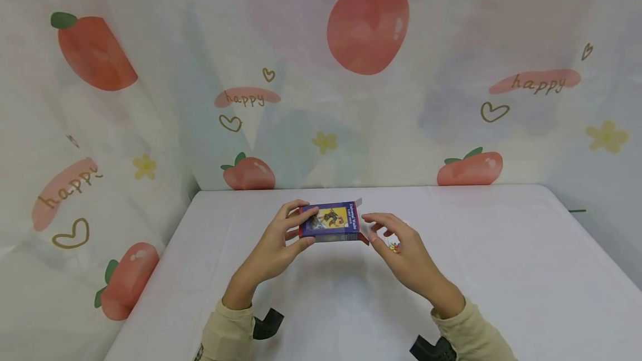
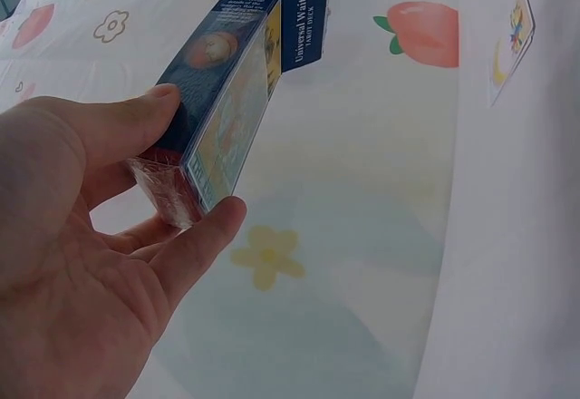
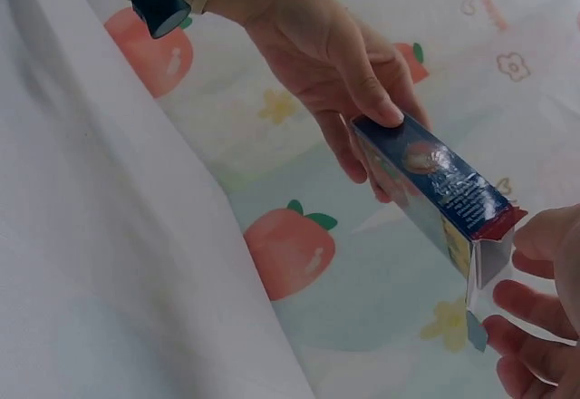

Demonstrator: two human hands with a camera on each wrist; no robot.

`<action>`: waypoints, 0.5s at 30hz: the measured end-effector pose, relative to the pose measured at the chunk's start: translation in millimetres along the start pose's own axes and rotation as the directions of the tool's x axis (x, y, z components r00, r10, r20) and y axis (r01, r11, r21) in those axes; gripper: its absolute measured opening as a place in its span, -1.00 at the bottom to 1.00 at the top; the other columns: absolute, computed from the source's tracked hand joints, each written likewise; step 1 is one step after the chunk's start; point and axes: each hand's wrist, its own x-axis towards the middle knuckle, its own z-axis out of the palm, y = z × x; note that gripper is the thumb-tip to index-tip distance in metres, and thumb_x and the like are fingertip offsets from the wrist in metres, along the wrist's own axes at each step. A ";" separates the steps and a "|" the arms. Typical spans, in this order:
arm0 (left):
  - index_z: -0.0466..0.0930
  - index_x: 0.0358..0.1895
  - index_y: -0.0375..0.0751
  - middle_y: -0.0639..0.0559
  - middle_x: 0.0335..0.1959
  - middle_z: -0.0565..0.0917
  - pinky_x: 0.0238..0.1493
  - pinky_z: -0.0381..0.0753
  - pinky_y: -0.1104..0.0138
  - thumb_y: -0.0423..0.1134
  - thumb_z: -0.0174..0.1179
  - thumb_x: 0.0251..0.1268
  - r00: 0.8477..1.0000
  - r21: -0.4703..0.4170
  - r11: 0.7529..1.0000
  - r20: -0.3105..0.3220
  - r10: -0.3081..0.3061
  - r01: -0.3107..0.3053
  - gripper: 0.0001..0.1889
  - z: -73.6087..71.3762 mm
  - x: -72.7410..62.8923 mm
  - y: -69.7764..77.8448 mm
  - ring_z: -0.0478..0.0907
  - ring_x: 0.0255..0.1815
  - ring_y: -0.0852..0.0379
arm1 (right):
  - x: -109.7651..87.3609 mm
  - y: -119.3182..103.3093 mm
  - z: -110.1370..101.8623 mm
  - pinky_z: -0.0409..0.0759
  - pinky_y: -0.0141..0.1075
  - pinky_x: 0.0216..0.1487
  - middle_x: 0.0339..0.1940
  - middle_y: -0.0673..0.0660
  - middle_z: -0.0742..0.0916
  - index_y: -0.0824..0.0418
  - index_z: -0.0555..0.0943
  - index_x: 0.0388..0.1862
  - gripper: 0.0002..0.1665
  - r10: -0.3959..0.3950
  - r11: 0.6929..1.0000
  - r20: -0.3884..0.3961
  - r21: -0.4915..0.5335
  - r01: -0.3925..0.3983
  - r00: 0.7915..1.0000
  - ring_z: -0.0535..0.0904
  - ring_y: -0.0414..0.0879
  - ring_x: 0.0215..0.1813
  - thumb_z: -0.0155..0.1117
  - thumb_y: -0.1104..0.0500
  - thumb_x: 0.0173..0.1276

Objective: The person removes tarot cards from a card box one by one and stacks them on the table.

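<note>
My left hand (image 1: pixel 275 241) grips a blue tarot deck box (image 1: pixel 331 220) by its left end, thumb on one side and fingers on the other. The box is held above the table, with a colourful picture on its face and "Universal Waite" lettering. At its right end, the end flaps stand unfolded, showing a red edge (image 3: pixel 498 224) and a pale inside. Beside that end is my right hand (image 1: pixel 408 252), fingers loosely bent and spread around the flaps. Whether a fingertip touches a flap is hard to tell. A small colourful card (image 2: pixel 517 41) lies on the table, partly hidden behind the right hand.
The white-covered table (image 1: pixel 321 316) has a back edge against a fruit-printed cloth backdrop (image 1: pixel 301 43). Another printed cloth hangs on the left. Black straps or mounts (image 1: pixel 268 323) sit at both wrists by the beige sleeves.
</note>
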 end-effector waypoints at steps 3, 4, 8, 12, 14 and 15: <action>0.46 0.44 -0.10 -0.13 0.48 0.26 0.31 0.57 -0.12 -0.37 0.28 0.37 1.000 -0.001 1.000 0.002 0.002 -0.002 -0.43 0.1 -0.2 -0.2 0.36 0.46 -0.21 | -0.5 0.4 2.4 0.61 -0.34 -0.10 0.08 0.06 0.74 0.12 0.59 0.28 -0.58 -0.010 1.000 0.010 0.003 0.010 1.000 0.57 -0.23 -0.01 0.22 0.28 0.47; 0.46 0.44 -0.11 -0.13 0.48 0.26 0.31 0.57 -0.11 -0.38 0.28 0.36 1.000 -0.003 1.000 0.003 0.003 -0.003 -0.43 0.1 -0.2 -0.2 0.36 0.46 -0.21 | -0.4 0.7 3.2 0.62 -0.34 -0.09 0.07 0.06 0.74 0.13 0.59 0.29 -0.58 -0.017 1.000 0.013 0.006 0.017 1.000 0.58 -0.23 -0.01 0.21 0.29 0.48; 0.46 0.44 -0.13 -0.14 0.48 0.25 0.31 0.57 -0.11 -0.39 0.29 0.35 1.000 -0.008 1.000 0.005 0.007 -0.006 -0.42 0.4 -0.4 0.4 0.37 0.46 -0.22 | -0.4 2.3 5.1 0.65 -0.34 -0.05 0.07 0.07 0.74 0.16 0.56 0.32 -0.56 -0.039 0.999 0.036 0.005 0.039 0.999 0.59 -0.26 -0.03 0.17 0.31 0.50; 0.46 0.44 -0.13 -0.13 0.48 0.26 0.30 0.57 -0.12 -0.38 0.30 0.35 1.000 -0.008 1.000 0.008 0.007 -0.006 -0.42 0.9 -0.4 0.3 0.37 0.48 -0.24 | -0.6 2.2 6.0 0.67 -0.35 -0.05 0.08 0.08 0.74 0.17 0.54 0.35 -0.54 -0.047 0.999 0.056 0.002 0.047 0.997 0.59 -0.24 -0.05 0.13 0.31 0.51; 0.45 0.44 -0.14 -0.14 0.48 0.25 0.31 0.57 -0.12 -0.38 0.30 0.35 1.000 -0.007 1.000 0.014 0.007 -0.006 -0.42 0.9 -0.6 0.1 0.35 0.50 -0.25 | -0.5 2.1 6.5 0.68 -0.35 -0.05 0.09 0.10 0.73 0.18 0.54 0.36 -0.54 -0.049 0.999 0.060 0.003 0.048 0.997 0.61 -0.18 -0.02 0.10 0.33 0.52; 0.45 0.44 -0.15 -0.15 0.48 0.24 0.31 0.57 -0.12 -0.38 0.30 0.35 1.000 -0.005 1.000 0.017 0.008 -0.007 -0.42 0.8 -0.9 0.1 0.35 0.51 -0.26 | -0.5 2.0 6.7 0.69 -0.36 -0.04 0.10 0.11 0.73 0.18 0.54 0.36 -0.54 -0.047 0.999 0.063 0.005 0.047 0.997 0.62 -0.15 -0.01 0.08 0.34 0.53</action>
